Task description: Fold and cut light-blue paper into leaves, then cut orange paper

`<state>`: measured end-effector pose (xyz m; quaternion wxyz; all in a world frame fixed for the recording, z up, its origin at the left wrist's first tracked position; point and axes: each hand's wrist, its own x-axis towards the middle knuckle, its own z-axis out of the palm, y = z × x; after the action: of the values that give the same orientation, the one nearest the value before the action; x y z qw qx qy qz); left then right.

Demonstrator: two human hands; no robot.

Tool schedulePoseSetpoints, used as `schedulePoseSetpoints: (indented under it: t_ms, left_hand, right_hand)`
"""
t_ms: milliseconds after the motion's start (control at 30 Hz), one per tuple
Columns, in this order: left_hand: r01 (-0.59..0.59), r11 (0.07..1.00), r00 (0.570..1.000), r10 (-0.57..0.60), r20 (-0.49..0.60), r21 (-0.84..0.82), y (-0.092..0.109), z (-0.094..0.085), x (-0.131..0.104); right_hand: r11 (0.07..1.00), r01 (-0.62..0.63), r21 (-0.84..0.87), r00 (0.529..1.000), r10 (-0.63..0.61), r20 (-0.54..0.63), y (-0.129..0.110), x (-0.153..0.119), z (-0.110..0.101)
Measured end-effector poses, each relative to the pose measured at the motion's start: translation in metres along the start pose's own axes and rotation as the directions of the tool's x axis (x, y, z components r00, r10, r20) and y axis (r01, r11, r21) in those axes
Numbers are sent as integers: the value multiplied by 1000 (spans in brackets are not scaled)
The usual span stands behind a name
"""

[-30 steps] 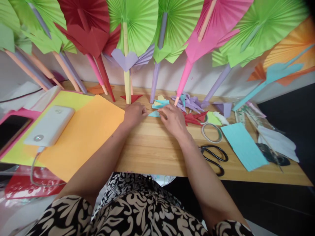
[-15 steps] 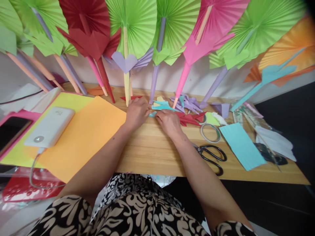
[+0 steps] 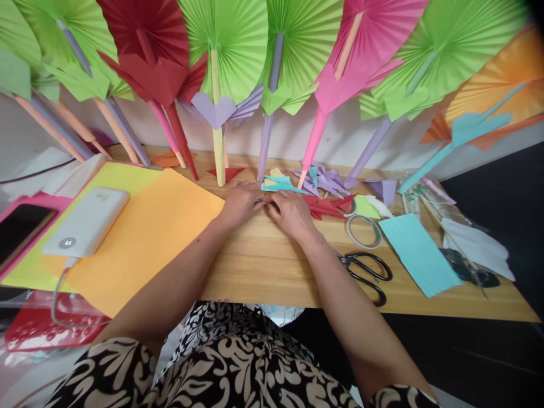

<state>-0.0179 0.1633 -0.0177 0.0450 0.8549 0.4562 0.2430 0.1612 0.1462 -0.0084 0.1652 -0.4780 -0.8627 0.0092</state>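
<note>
My left hand [image 3: 241, 203] and my right hand [image 3: 292, 211] meet near the middle of the wooden table, with fingers curled and tips close together. A tiny blue piece shows between the fingertips, mostly hidden by them. Just behind the hands lie folded light-blue paper [image 3: 280, 182] and a small yellow piece. Red folded paper [image 3: 329, 207] is right beside my right hand. Near my right forearm are a roll of tape [image 3: 363, 231] and black-handled scissors [image 3: 368, 275]. A pleated light-blue sheet [image 3: 419, 254] rests farther right.
Paper fans on rolled sticks, such as a green one [image 3: 221, 51], lean on the wall behind. Orange paper [image 3: 148, 238], a white power bank [image 3: 87, 221] with a cable and a phone [image 3: 23, 232] are at left. Purple folded paper [image 3: 329, 178] lies at the back.
My left hand has come down and slightly toward my right hand, uncovering a red folded piece behind it. The fingertips are now closer together. My right hand has barely shifted.
</note>
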Motion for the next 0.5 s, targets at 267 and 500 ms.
schedulePoseSetpoints:
  t_ms: [267, 500]
  left_hand:
    - [29, 997, 1000, -29, -1, -71, 4, -7, 1]
    - [88, 992, 995, -93, -49, -86, -6, -13, 2]
  right_hand:
    - [994, -31, 101, 999, 34, -25, 4, 0, -4]
    - [990, -69, 125, 997, 74, -36, 16, -1, -14]
